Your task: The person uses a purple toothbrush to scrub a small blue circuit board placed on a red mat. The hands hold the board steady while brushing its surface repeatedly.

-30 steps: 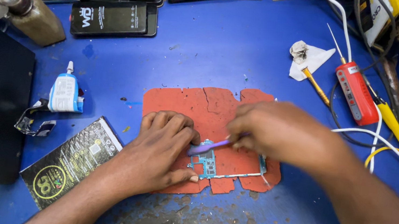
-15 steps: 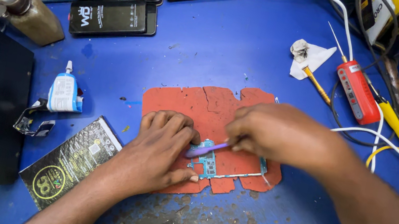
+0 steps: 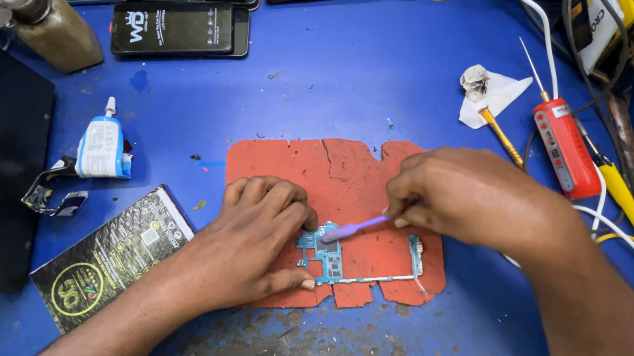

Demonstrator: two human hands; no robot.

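A: What are the hands doing?

B: The left hand (image 3: 259, 237) lies flat with its fingers (image 3: 291, 200) spread and pressed down on a small blue-green circuit board (image 3: 333, 259). The board sits just under and beside those fingertips, on a cracked red mat (image 3: 335, 173) on the blue bench (image 3: 335, 77).

A: And the other one?

B: The right hand (image 3: 470, 196) has its fingers closed around a thin purple tool (image 3: 356, 228). The tool's tip touches the board right next to the left fingertips.

A: What lies around them?

B: Beyond the left hand's knuckles, a small white glue bottle (image 3: 103, 149) with a blue label, and near its wrist a flat dark packet (image 3: 114, 255) with gold print. Past the right hand's fingers there is a red pen-like tester (image 3: 565, 148), a crumpled white tissue (image 3: 493, 92) and a yellow cable (image 3: 632, 216). Well beyond both hands, a row of dark phones (image 3: 178, 28) lies along the far edge, with a brass-coloured bottle (image 3: 48, 26) on its side near them.
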